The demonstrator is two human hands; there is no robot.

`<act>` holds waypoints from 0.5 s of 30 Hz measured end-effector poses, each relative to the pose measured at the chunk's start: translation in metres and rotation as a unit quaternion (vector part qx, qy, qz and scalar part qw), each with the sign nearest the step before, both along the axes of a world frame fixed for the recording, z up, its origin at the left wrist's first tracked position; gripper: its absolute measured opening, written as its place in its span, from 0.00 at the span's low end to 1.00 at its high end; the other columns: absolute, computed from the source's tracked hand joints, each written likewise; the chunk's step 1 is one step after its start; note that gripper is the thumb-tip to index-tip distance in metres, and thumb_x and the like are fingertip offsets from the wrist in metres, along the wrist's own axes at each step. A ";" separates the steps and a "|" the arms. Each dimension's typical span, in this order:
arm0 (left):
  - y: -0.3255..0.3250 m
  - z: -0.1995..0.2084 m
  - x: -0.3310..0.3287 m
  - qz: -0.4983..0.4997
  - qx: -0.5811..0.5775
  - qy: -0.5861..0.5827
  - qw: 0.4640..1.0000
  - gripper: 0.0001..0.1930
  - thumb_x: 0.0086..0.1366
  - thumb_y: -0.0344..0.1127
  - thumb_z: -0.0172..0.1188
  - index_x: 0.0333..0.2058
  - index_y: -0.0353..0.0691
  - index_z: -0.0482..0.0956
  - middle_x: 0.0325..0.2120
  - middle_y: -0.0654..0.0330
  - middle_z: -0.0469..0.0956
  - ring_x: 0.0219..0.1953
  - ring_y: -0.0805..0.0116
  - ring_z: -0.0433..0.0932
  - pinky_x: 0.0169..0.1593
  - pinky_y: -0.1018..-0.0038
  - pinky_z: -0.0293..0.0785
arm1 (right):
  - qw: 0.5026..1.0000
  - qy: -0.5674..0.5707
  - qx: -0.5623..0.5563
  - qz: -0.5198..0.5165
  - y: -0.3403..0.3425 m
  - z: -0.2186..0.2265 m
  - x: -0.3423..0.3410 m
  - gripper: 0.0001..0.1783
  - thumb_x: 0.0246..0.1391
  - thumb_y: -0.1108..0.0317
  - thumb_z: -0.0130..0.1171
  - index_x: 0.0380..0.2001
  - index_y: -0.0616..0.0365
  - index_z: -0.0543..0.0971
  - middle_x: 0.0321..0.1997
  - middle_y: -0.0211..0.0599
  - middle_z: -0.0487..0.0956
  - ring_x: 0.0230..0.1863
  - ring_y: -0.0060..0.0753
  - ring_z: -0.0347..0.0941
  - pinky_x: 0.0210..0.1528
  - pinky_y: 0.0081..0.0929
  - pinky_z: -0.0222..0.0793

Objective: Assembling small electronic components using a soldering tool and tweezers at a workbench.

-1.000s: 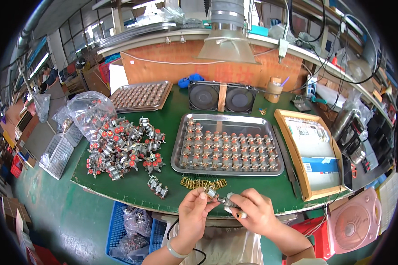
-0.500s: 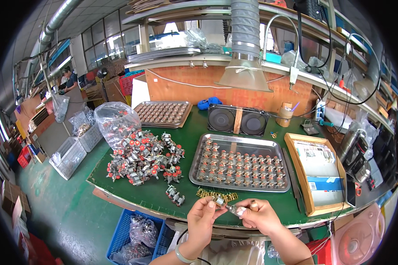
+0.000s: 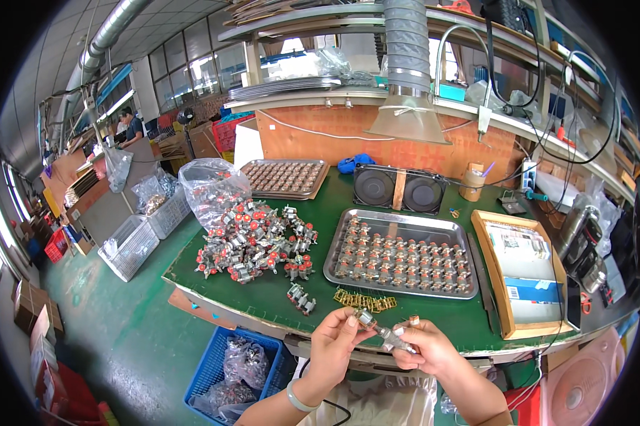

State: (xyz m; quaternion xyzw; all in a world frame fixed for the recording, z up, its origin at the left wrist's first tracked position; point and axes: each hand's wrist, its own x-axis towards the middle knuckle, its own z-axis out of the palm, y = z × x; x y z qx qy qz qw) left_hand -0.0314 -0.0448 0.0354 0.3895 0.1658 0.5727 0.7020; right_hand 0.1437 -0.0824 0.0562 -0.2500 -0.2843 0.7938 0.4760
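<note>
Low over the bench's front edge, my left hand (image 3: 335, 342) pinches a small silver-and-brass metal part (image 3: 365, 319). Close on its right, my closed right hand (image 3: 426, 346) grips a grey metal piece (image 3: 396, 341), whose tip meets the left hand's part. A light brown knob (image 3: 414, 321) stands up from the right fingers; whether it belongs to the grey piece I cannot tell. Just beyond the hands lies a brass-coloured strip of small frames (image 3: 365, 301). A small metal assembly (image 3: 301, 299) sits left of it.
A heap of red-and-silver assemblies (image 3: 245, 245) spills from a clear bag (image 3: 210, 181). A steel tray (image 3: 433, 226) holds rows of similar parts; another filled tray (image 3: 281, 176) stands behind. Twin fans (image 3: 398, 190), a wooden frame (image 3: 501, 277) and a blue crate (image 3: 213, 362) surround the workplace.
The whole view has shifted slightly, so the bench appears farther right. The part in my left hand has turned, and the grey piece in my right hand now slants downward and shows more.
</note>
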 end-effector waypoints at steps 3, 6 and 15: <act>0.001 -0.003 -0.002 -0.006 0.019 0.003 1.000 0.09 0.65 0.31 0.46 0.41 0.32 0.66 0.34 0.56 0.74 0.38 0.67 0.76 0.46 0.68 0.73 | 0.981 -0.182 0.054 -0.046 -0.002 0.013 0.006 0.09 0.52 0.68 0.55 0.29 0.64 0.73 0.14 0.34 0.71 0.11 0.15 0.57 0.13 0.17 0.51; 0.006 -0.002 -0.013 0.011 0.016 0.053 0.998 0.09 0.65 0.32 0.46 0.41 0.33 0.66 0.34 0.55 0.74 0.37 0.64 0.76 0.45 0.67 0.74 | 0.792 -0.533 0.238 -0.178 0.010 0.006 0.025 0.09 0.48 0.66 0.59 0.27 0.63 0.76 0.18 0.33 0.75 0.18 0.24 0.69 0.23 0.22 0.64; 0.015 0.000 -0.031 -0.011 0.002 0.074 0.997 0.08 0.62 0.31 0.51 0.39 0.34 0.69 0.40 0.54 0.73 0.44 0.57 0.74 0.47 0.67 0.73 | 0.479 -0.807 0.271 -0.213 0.017 -0.015 0.060 0.11 0.39 0.66 0.62 0.26 0.59 0.74 0.32 0.42 0.73 0.30 0.46 0.73 0.33 0.37 0.70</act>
